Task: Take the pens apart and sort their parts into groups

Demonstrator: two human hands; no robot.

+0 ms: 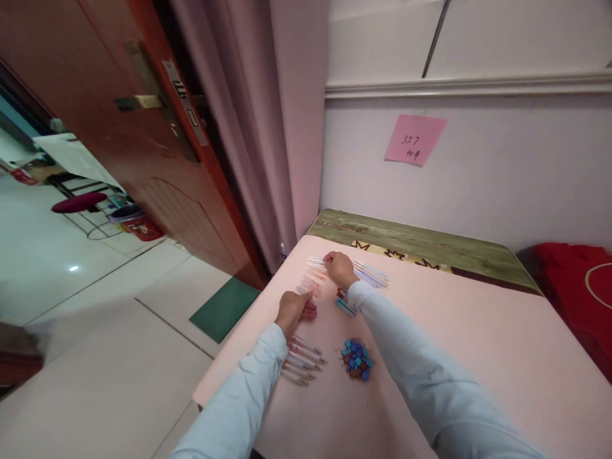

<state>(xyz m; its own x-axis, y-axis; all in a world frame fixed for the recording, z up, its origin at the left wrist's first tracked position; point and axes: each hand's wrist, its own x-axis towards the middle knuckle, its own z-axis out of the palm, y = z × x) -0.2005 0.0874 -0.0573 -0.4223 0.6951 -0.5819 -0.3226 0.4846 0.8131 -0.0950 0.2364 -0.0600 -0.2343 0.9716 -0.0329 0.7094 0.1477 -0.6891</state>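
My left hand is closed, with thumb and forefinger pressed together at the lower end of a row of pinkish-orange pens. My right hand is curled shut at the top of that row, beside some whitish pens. Whatever either hand grips is too small to make out. Blue-tinted pens lie right of my right hand. Under my right wrist are teal and brown sticks, partly hidden. Clear pens lie by my left sleeve, and a pile of small blue and brown pieces sits nearer me.
The pale pink table top has a green wood-patterned strip along its back. A red cloth is at the right. To the left are a brown door, a curtain and a green mat on the floor.
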